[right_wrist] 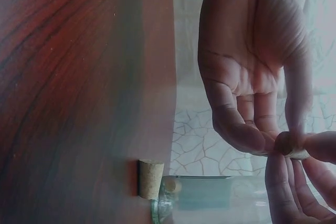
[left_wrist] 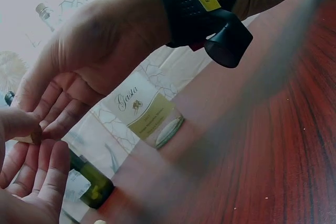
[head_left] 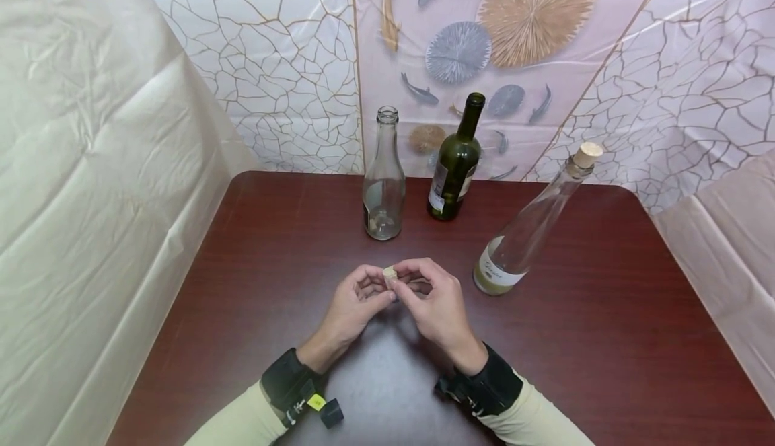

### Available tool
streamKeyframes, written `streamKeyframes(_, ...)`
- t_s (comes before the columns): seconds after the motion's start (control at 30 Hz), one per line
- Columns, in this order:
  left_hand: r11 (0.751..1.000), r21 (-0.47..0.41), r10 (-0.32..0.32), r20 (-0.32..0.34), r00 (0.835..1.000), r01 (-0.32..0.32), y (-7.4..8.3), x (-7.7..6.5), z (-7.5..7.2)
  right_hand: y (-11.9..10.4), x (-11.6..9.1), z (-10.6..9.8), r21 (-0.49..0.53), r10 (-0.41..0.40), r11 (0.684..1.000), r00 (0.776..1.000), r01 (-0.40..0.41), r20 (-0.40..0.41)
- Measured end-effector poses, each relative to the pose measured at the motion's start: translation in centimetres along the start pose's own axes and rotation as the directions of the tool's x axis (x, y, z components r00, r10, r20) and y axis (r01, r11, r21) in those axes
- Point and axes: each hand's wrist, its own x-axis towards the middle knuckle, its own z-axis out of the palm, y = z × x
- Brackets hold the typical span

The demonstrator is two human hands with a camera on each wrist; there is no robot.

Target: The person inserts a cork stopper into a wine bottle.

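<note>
A small cork (head_left: pixel 390 274) is held between both hands above the middle of the table. My left hand (head_left: pixel 352 303) grips it at the fingertips and thumb, palm turned inward. From the other side my right hand (head_left: pixel 440 306) pinches the same cork (right_wrist: pixel 292 146) between thumb and fingers. The fingers cover much of it. In the right wrist view another cork (right_wrist: pixel 151 179) stands on the table in front of a clear bottle; the hands hide it in the head view.
Behind the hands stand a clear bottle (head_left: pixel 384 183) with a small piece inside and a green wine bottle (head_left: pixel 455 170). Right of them is a tall, clear, labelled bottle (head_left: pixel 533 224), a large cork (head_left: pixel 588 155) in its mouth. Patterned sheets (head_left: pixel 272 62) hang behind the dark red table (head_left: pixel 605 338).
</note>
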Motion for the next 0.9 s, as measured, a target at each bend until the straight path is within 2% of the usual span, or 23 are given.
streamKeyframes(0.27,0.998,0.044,0.047,-0.015,0.999,-0.046,0.2,0.2,0.0,0.0,0.0,-0.2,0.003,-0.011,1.0,1.0,0.011,0.003)
streamKeyframes(0.4,0.986,0.116,0.123,-0.006,0.992,-0.121,0.2,0.2,-0.3,-0.1,0.1,-0.6,-0.007,-0.033,0.999,0.999,0.032,-0.013)
streamKeyframes(0.5,0.953,0.224,0.207,0.013,0.978,-0.205,0.2,0.2,-0.7,-0.2,0.0,-1.0,-0.011,-0.027,1.0,0.999,0.027,-0.025)
streamKeyframes(0.57,0.897,0.339,0.289,0.041,0.957,-0.285,0.3,0.2,-1.0,-0.4,0.0,-1.3,-0.011,-0.013,1.0,1.0,0.013,-0.023)
streamKeyframes(0.6,0.843,0.419,0.341,0.065,0.938,-0.336,0.4,0.3,-1.2,-0.4,-0.1,-1.4,-0.011,-0.007,1.0,1.0,0.007,-0.02)
streamKeyframes(0.63,0.76,0.515,0.404,0.103,0.909,-0.396,0.5,0.4,-1.3,-0.5,-0.1,-1.5,-0.008,-0.002,1.0,1.0,0.002,-0.016)
streamKeyframes(0.67,0.66,0.602,0.463,0.145,0.874,-0.449,0.6,0.4,-1.5,-0.5,-0.1,-1.6,-0.007,0.002,1.0,1.0,-0.002,-0.012)
streamKeyframes(0.7,0.545,0.68,0.514,0.192,0.836,-0.491,0.7,0.5,-1.7,-0.5,-0.2,-1.7,-0.004,0.005,1.0,1.0,-0.005,-0.007)
streamKeyframes(0.77,0.311,0.787,0.583,0.286,0.761,-0.534,1.0,0.6,-1.9,-0.4,-0.3,-1.7,0.014,0.008,1.0,1.0,-0.008,0.003)
streamKeyframes(0.8,0.211,0.813,0.606,0.327,0.725,-0.543,1.1,0.6,-2.0,-0.4,-0.3,-1.7,0.027,0.012,1.0,1.0,-0.012,0.009)
streamKeyframes(0.83,0.139,0.826,0.615,0.361,0.701,-0.547,1.3,0.6,-2.0,-0.3,-0.4,-1.6,0.04,0.013,0.999,1.0,-0.013,0.015)
streamKeyframes(0.9,0.067,0.832,0.612,0.401,0.681,-0.55,1.6,0.6,-1.9,-0.1,-0.5,-1.4,0.061,0.013,0.998,1.0,-0.015,0.025)
